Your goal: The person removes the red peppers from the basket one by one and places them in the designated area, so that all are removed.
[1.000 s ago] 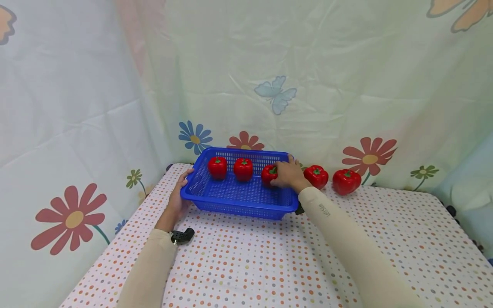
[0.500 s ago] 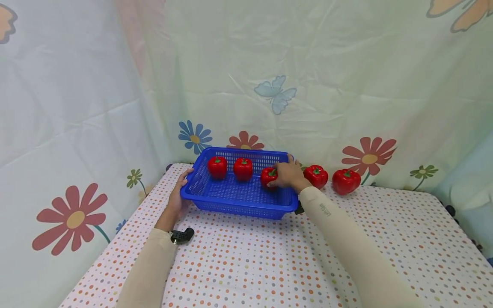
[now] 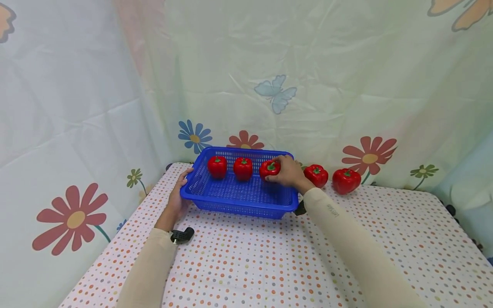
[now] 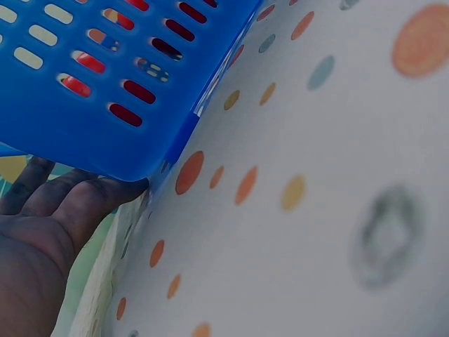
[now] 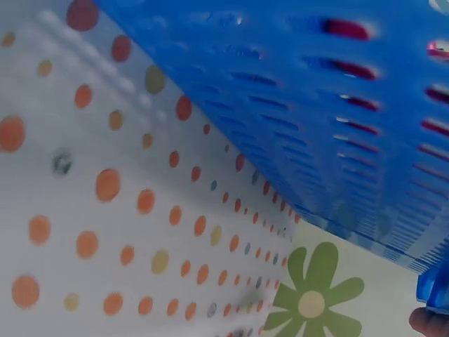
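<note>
A blue plastic basket (image 3: 231, 208) with slotted walls stands on the table's far part. My right hand (image 3: 289, 172) reaches over its right side and grips a red bell pepper (image 3: 268, 169) between thumb and fingers. The pepper's green stem faces up and the hand covers its right side. Two other red bell peppers, a left one (image 3: 217, 167) and a middle one (image 3: 243, 169), sit upright along the basket's back. Against the basket's left side rests my left hand (image 3: 178, 192). In the left wrist view its fingers (image 4: 84, 203) lie fairly straight beside the blue wall.
Right of the basket, a red bell pepper (image 3: 316, 176) and another one (image 3: 346, 181) lie on the dotted tablecloth (image 3: 239, 261). A hanging cloth (image 3: 319, 107) with printed flowers and butterflies closes off the back and left.
My right hand turns and shifts slightly, and the gripped pepper moves a little up and back in the head view. The left hand and basket stay in place.
</note>
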`<act>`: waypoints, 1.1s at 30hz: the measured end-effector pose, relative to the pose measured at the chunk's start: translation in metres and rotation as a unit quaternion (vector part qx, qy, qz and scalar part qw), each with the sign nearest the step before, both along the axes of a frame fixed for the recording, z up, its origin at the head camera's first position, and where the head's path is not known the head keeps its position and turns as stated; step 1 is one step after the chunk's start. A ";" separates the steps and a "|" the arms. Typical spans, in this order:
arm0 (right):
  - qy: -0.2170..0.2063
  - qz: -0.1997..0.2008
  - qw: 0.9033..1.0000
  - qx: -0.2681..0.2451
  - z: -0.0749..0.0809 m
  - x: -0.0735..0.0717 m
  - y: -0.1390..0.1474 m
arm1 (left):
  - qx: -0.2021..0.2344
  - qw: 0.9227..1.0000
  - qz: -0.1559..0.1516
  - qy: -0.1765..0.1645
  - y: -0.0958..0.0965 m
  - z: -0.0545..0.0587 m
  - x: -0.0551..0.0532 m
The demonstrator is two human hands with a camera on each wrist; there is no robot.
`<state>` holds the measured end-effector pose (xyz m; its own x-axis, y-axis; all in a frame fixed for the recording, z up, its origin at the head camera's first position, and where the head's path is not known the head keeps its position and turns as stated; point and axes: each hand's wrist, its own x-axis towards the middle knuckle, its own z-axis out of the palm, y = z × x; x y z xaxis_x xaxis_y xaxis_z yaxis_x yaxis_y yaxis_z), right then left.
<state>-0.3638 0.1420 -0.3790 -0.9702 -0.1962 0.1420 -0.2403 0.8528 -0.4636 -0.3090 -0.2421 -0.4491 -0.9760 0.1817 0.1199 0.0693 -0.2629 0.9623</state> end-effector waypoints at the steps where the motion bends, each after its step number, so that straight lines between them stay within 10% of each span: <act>1: -0.001 -0.003 1.000 -0.017 0.000 0.000 0.000 | 0.002 1.000 0.000 0.000 0.000 0.000 0.000; 19: 0.073 -0.003 0.972 -0.224 0.011 0.026 0.010 | 0.006 1.000 0.007 -0.005 0.000 -0.002 0.000; 33: 0.137 -0.052 0.956 -0.256 0.014 0.085 0.075 | 0.005 1.000 0.012 -0.004 0.001 -0.003 0.000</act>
